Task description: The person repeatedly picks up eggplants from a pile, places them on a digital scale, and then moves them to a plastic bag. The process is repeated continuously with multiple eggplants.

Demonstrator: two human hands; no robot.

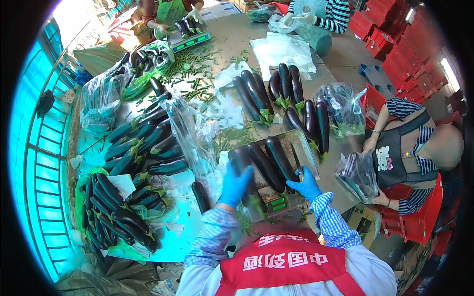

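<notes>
Several dark purple eggplants lie on the metal tray (pixel 313 159) of a digital scale with a lit green display (pixel 277 204). My left hand (pixel 236 185), in a blue glove, is on a blurred eggplant (pixel 247 174) at the tray's left side; its fingers seem to be around it. My right hand (pixel 305 185), also gloved in blue, holds a knife (pixel 295 157), its blade pointing away from me, and is beside the lower end of the rightmost eggplant (pixel 280 157) on the tray. Another eggplant (pixel 201 197) lies left of the scale.
Bundles of eggplants (pixel 252 94) lie beyond the scale, near plastic bags (pixel 283 51). Large heaps of eggplants (pixel 144 144) cover the left side. Green trimmings (pixel 196 74) are scattered about. A co-worker (pixel 403 148) at right holds a bagged bundle (pixel 357 177); two others stand across the table.
</notes>
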